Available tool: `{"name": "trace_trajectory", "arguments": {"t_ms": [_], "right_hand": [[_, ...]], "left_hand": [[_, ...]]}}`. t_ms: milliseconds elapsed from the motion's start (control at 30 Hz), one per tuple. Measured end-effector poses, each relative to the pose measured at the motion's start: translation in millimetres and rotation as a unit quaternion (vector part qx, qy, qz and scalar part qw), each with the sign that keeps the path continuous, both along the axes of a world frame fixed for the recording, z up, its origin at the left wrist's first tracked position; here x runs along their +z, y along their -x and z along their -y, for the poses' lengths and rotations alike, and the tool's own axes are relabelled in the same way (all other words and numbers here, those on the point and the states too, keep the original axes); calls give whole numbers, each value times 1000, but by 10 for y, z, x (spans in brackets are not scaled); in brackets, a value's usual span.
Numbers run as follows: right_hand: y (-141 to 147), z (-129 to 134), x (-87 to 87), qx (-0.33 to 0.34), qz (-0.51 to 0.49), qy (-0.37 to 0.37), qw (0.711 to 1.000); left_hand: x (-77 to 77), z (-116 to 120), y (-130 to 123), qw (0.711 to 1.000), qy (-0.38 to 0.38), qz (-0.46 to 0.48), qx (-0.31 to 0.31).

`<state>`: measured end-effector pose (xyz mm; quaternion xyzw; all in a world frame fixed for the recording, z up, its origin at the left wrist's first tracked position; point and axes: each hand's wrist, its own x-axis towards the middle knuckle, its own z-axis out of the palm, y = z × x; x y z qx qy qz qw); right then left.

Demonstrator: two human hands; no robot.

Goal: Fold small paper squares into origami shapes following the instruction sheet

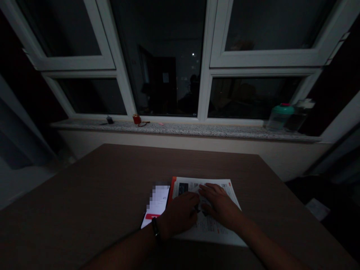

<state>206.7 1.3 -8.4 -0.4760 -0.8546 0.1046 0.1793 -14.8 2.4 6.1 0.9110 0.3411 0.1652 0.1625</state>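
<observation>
A printed booklet point(225, 236) with an orange strip along its left edge lies flat on the table. My left hand point(180, 213), with a dark band on the wrist, rests on the page with its fingers curled in; whatever they hold, if anything, is hidden in the dim light. Fingers stretched out, my right hand point(221, 206) lies over the right half of the page, its fingertips close to my left hand. A phone point(159, 200) with a lit screen and a red button sits just left of the booklet, partly covered by my left forearm.
The brown table point(112, 187) reaches toward a granite windowsill point(180, 129). On the sill stand a small red jar point(136, 119), a small dark bottle point(109, 120) and a clear bottle with a green top point(281, 116). A pale sheet point(317, 209) lies beyond the table's right edge.
</observation>
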Motion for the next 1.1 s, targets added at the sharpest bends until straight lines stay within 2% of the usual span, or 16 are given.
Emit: {"name": "trace_trajectory", "arguments": {"t_ms": [267, 667, 900, 1100], "right_hand": [[26, 14, 21, -5, -1, -4, 1000], [14, 12, -15, -3, -10, -16, 1000], [20, 35, 84, 14, -46, -45, 998], [2, 15, 60, 21, -59, -27, 998]], "left_hand": [[20, 0, -3, 1000, 1, -5, -8], [-31, -6, -19, 998, -43, -21, -37], [29, 16, -27, 999, -24, -27, -32], [32, 19, -27, 999, -19, -24, -33]]}}
